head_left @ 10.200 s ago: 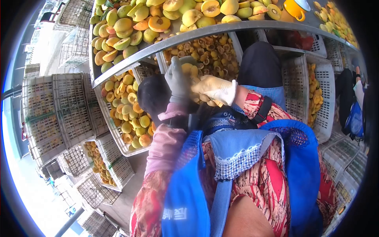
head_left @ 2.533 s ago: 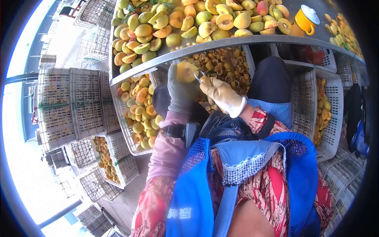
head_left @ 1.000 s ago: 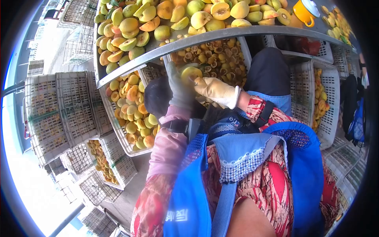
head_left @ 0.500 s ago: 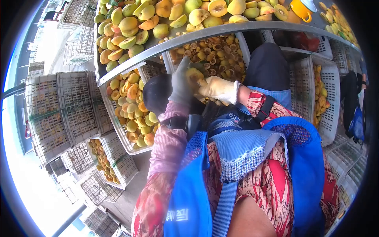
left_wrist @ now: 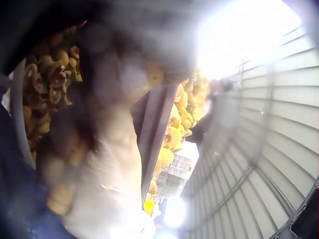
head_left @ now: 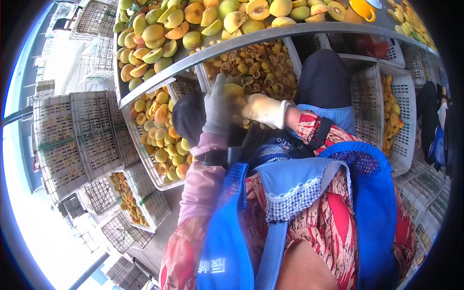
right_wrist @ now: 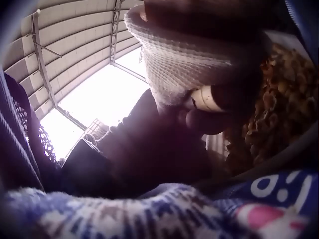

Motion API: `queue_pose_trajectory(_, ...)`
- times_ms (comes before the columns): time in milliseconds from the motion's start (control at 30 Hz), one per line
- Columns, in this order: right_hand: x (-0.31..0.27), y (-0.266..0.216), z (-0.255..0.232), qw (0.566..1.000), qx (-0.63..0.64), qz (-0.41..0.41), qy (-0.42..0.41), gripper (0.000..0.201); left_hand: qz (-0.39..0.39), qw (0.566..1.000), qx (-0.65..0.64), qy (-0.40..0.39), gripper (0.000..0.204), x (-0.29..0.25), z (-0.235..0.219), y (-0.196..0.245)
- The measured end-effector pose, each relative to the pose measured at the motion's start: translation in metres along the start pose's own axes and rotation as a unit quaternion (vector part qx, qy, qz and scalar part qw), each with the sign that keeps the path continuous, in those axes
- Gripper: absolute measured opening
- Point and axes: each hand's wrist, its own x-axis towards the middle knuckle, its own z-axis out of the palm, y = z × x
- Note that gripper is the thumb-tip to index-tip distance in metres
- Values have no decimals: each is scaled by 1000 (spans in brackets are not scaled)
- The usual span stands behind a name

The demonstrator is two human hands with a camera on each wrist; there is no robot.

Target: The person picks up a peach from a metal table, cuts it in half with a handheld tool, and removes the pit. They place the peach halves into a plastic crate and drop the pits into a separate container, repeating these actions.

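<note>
In the head view, the grey-gloved left hand [head_left: 217, 107] holds a yellow-green fruit [head_left: 234, 90], its thumb side raised beside it. From the other side the cream-gloved right hand [head_left: 265, 110] meets the fruit, over the lap and close to a crate of hollow, brownish fruit pieces [head_left: 261, 70]. The right wrist view shows a pale wooden handle [right_wrist: 207, 98] gripped in the right hand [right_wrist: 184, 69]; its working end is hidden. Blur covers the place where fruit and fingers meet. In the left wrist view the right glove [left_wrist: 112, 169] appears large and the left hand is a dark blur.
A metal-edged table [head_left: 203, 54] bears many halved fruits [head_left: 152, 34] and a yellow mug [head_left: 362, 8]. A crate of halves [head_left: 162, 133] stands at the left, another crate [head_left: 403, 113] at the right. Stacked crates [head_left: 72, 135] stand farther left.
The fruit's cut face and the ring-shaped tool end, visible 2.5 seconds ago, are now hidden or blurred. Both hands remain together at the fruit, slightly shifted left in view since half a second ago.
</note>
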Motion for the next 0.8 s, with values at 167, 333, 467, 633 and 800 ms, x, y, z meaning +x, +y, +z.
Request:
queue_pose_trajectory(167, -26, -44, 0, 995, 7, 100, 2, 23, -139, 986, -94, -7, 49, -2, 4, 21)
queue_pose_trajectory(333, -31, -41, -34, 959, 197, 144, -143, 22, 47, 995, 15, -85, 50, 3, 13, 21)
queue_pose_trajectory(467, -21, -36, -20, 994, 43, 87, -59, 27, 54, 996, 74, -12, 12, 9, 8, 7)
queue_pose_trajectory(633, -12, -26, -11, 990, 46, 126, -41, 23, -66, 993, -46, 88, 26, -1, 22, 27)
queue_pose_trajectory(800, -22, -38, -20, 945, 217, 183, -160, 19, -87, 991, -40, 99, 44, -4, 35, 47)
